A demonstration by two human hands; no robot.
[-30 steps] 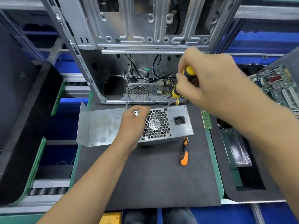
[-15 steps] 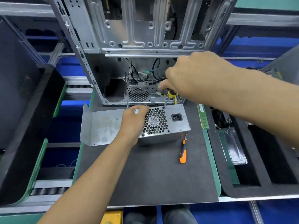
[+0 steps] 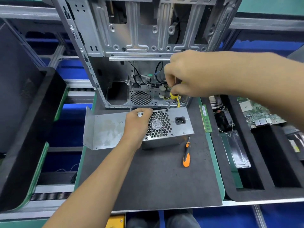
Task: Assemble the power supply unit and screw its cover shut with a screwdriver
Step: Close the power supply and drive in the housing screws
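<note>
The grey power supply unit (image 3: 181,129) lies on the dark mat, its honeycomb fan grille facing up and a power socket at its right. A bent metal cover plate (image 3: 105,129) lies against its left side. My left hand (image 3: 137,122) rests on the unit's left part, fingers curled over its far edge near a small white piece. My right hand (image 3: 189,74) grips a yellow-and-black screwdriver (image 3: 172,97) from above; the handle is mostly hidden. Its tip stands on a screw at the far edge of the fan grille.
An orange-and-black screwdriver (image 3: 186,155) lies on the mat (image 3: 156,181) right of the unit. An open computer case (image 3: 139,38) stands behind. A green memory stick (image 3: 205,119) lies at the mat's right edge. Black foam trays hold a circuit board (image 3: 258,112) at right; a black bin (image 3: 24,120) at left.
My right hand has shifted lower and leftward over the screwdriver, covering more of the handle. The left hand and the unit have stayed in place. The camera view moved slightly.
</note>
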